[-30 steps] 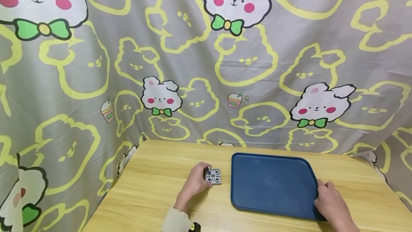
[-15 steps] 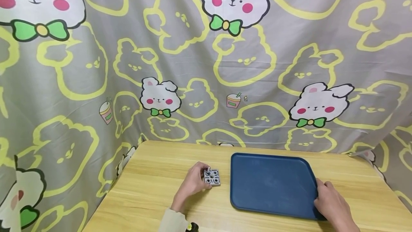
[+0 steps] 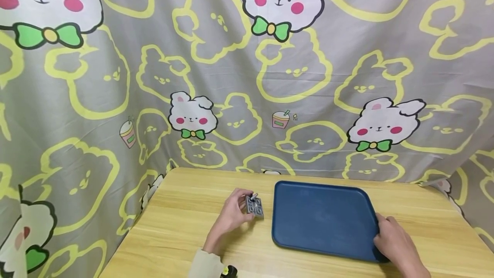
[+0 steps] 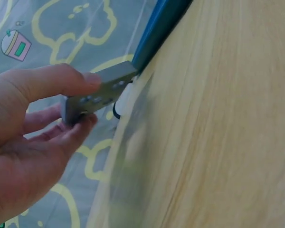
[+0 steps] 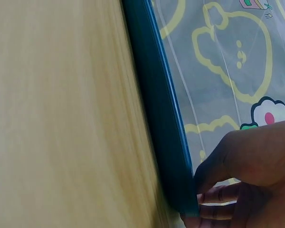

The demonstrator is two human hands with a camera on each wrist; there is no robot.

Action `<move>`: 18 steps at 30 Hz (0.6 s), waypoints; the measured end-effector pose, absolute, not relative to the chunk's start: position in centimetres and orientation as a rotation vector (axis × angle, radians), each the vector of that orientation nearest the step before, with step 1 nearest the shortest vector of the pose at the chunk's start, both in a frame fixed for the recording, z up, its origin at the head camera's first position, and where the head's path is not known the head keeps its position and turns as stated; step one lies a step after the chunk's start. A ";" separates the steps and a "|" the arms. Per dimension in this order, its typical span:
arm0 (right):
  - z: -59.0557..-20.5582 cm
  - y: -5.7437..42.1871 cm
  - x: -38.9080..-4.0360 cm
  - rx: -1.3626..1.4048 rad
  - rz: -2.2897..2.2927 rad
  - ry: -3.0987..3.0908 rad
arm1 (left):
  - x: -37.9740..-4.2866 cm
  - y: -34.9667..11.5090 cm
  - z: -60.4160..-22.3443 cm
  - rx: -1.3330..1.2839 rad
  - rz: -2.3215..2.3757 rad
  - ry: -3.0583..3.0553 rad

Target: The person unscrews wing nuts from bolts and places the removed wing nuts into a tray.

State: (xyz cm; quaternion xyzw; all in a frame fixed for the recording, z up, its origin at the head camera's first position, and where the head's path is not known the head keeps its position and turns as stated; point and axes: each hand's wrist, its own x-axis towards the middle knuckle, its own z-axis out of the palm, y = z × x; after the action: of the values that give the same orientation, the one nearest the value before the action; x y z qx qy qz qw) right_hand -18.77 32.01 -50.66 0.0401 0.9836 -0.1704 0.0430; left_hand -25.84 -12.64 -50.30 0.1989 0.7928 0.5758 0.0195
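Note:
My left hand (image 3: 231, 211) pinches a small grey square plate (image 3: 254, 207) between thumb and fingers, to the left of the tray. Its face has several round recesses, and a short grey peg (image 3: 254, 197) sticks out near its far corner. The left wrist view shows the grey plate (image 4: 99, 92) tilted and raised, with a shadow on the wood below. With fingers under the rim and thumb on top, my right hand (image 3: 395, 240) grips the right side of a dark blue tray (image 3: 324, 220). In the right wrist view, the tray (image 5: 164, 109) is seen along its side wall.
Both hands work over a light wood-grain table (image 3: 173, 209). A grey curtain (image 3: 227, 76) printed with cartoon rabbits hangs behind the table's far edge and along its sides. A strip of bare wood separates the grey plate from the tray.
My left hand has raised the grey plate slightly and tipped it toward a steeper angle. The tray has shifted a little to the left along with my right hand.

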 end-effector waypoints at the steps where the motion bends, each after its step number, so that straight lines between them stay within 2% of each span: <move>1: -50.7 31.9 -18.8 0.111 -0.528 3.008 | -25.8 -12.6 -50.2 0.611 1.826 2.440; 18: -50.7 30.3 -19.3 0.019 -0.588 3.104 | -25.9 -13.2 -49.3 0.533 2.141 2.253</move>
State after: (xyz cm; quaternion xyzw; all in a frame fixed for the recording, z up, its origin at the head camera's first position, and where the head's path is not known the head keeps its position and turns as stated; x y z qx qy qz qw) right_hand -19.34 30.28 -50.68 0.0060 0.9824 -0.1862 -0.0091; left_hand -25.94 -13.15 -49.27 0.1691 0.7145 0.6789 -0.0058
